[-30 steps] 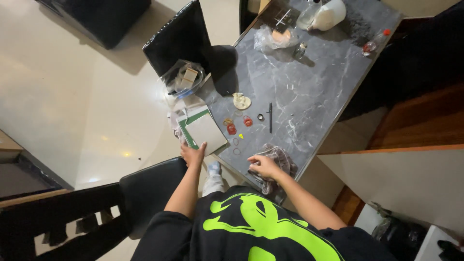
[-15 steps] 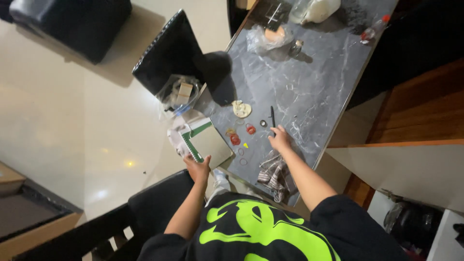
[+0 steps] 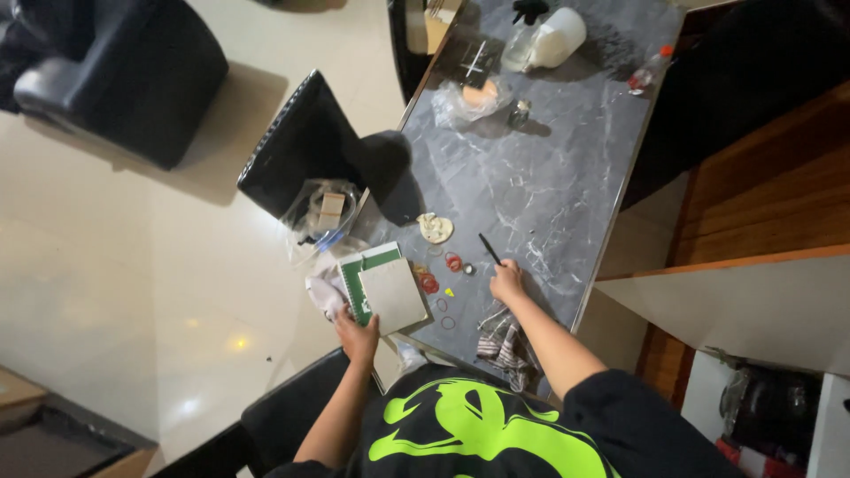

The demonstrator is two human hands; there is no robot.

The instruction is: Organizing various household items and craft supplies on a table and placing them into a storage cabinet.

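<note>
Right hand (image 3: 507, 281): on the grey marbled worktop (image 3: 549, 168), fingers pinched on the near end of a thin black pen (image 3: 489, 249)
Pen, direction: runs from the fingertips up and to the left, away from the body, toward the middle of the worktop
Pen, long axis: slanted, near end at the hand, far end pointing at the pale round disc (image 3: 435, 228)
Pen, look: slim, dark, straight, matt; too small to tell cap from tip
Pen, contact: whether fully lifted or resting on the stone cannot be told
Left hand (image 3: 357, 335): at the near left corner, fingers closed on the lower edge of a spiral notebook (image 3: 384, 285) with a green spine strip and a pale cover
Notebook, position: overhanging the worktop's left edge, tilted, well apart from the pen
Nearer hand to pen: right, already on it; left busy with the notebook
Between the hands: red rings (image 3: 440, 273), a small yellow piece, loose rubber bands, lying just left of the right hand
Below the right wrist: striped cloth (image 3: 501, 341) draped over the near edge
Further out: clear plastic bag (image 3: 320, 212) with small parts by the left edge, white jug (image 3: 556, 38) and a small red-capped bottle (image 3: 649, 71) at the far end
</note>
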